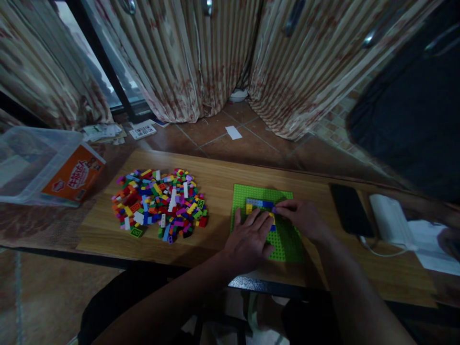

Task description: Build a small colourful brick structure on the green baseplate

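On the wooden table lies a green studded baseplate [285,247]. A row of light blue bricks [255,202] and a dark blue brick [268,204] runs along its upper part, with a yellow brick [248,209] at the row's left end. My left hand [249,242] rests flat over the plate, fingers spread, covering part of the brick outline. At the row's right end, my right hand [304,218] pinches a small purple brick [274,210] between thumb and fingertips. More yellow and blue bricks show just past my left fingertips.
A heap of mixed coloured bricks [161,203] covers the table's left part. Beyond it stands a clear plastic box [36,153] with an orange label. To the right lie a black phone [350,208], a cabled white device [390,218] and paper. Another person's hand [449,239] is at the right edge.
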Available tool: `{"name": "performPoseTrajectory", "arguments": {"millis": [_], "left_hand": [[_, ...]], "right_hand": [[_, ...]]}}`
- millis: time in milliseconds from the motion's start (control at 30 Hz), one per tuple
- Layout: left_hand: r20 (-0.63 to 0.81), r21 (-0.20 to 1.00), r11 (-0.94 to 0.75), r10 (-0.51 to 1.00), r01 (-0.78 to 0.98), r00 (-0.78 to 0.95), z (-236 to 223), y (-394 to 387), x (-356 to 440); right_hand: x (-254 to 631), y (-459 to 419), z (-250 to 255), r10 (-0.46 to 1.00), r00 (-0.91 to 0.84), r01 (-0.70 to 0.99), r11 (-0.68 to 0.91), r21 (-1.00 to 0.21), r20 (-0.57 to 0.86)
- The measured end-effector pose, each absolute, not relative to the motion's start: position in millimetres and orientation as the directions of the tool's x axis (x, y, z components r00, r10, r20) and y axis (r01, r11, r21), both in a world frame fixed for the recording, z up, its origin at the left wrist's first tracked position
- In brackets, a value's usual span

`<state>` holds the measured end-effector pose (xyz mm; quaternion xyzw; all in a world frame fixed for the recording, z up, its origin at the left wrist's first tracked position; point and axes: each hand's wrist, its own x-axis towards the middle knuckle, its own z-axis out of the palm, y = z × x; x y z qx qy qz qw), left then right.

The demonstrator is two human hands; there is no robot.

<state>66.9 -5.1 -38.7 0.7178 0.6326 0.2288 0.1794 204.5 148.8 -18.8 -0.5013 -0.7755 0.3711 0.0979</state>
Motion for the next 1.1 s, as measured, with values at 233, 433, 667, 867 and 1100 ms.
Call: {"name": "performPoseTrajectory", "arguments": {"millis": [233,433,667,867,1100], "left_hand": [[0.141,0.551,-0.134,0.988,0.824,0.066,-33.3,-3.6,63.8],[0.213,0.498,-0.042,0.974,0.866,-0.075,-18.1,39.5,33.2],[0.18,0.435,-0.179,0.978,0.883,0.109,-22.9,81.0,31.5],[0.248,0.451,-0.076,0.968,0.889,-0.043,-26.7,42.5,53.5],[0.289,0.384,-0.18,0.955,0.905,0.068,-43.2,14.0,75.3]], "right_hand": [[205.1,150.1,-18.2,0.837,-0.511,0.663,0.238,-0.71,-0.197],[215.7,159.3,-14.6,0.828,-0.525,0.619,0.212,-0.756,-0.198],[219.9,160.6,-18.4,0.81,-0.562,0.603,0.261,-0.754,-0.169],[212.8,156.5,-21.1,0.814,-0.568,0.573,0.281,-0.77,-0.126],[200.9,150.3,-29.3,0.818,-0.564,0.552,0.271,-0.788,-0.114]]}}
